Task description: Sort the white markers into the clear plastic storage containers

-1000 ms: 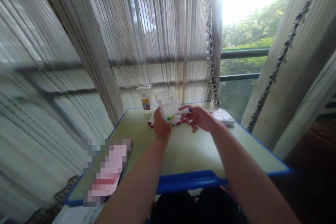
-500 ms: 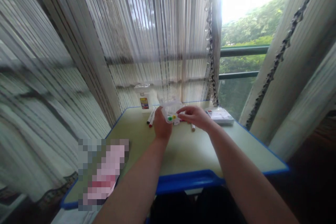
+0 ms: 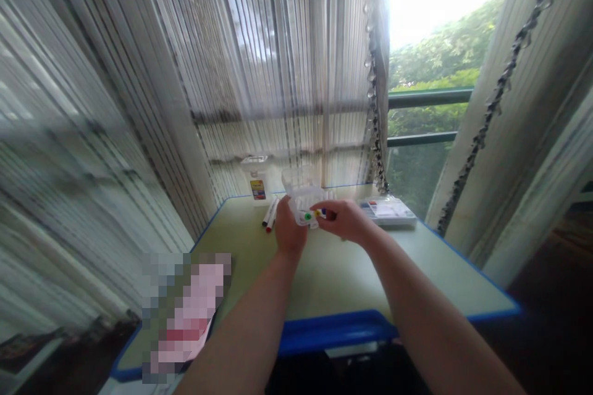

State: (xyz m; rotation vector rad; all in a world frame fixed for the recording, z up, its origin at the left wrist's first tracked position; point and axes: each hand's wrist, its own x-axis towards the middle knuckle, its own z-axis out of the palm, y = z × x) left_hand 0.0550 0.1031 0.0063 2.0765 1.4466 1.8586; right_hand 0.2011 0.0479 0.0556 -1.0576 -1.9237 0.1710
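My left hand (image 3: 291, 233) is wrapped around a clear plastic box (image 3: 300, 199), holding it tilted above the far part of the table, its clear lid raised at the back. Inside the box, small white pieces show a green end (image 3: 307, 216) and a yellow end (image 3: 317, 213). At the box's right side my right hand (image 3: 346, 221) has thumb and fingers pinched close together. A dark blue spot shows by those fingertips, but what they grip is too small to make out. Left of the box lie two white markers (image 3: 272, 215), one with a dark cap and one with a red cap.
A clear container with a coloured label (image 3: 258, 188) stands at the table's back left. To the right lies a flat clear case (image 3: 391, 212). A pixelated pinkish item (image 3: 192, 315) is at the left. The table (image 3: 343, 278) has a blue rim; string curtains (image 3: 296, 74) hang behind.
My right fingers have closed in at the box's right side, where a dark blue spot now shows. The whole view has shifted slightly downward; my left hand keeps its hold.
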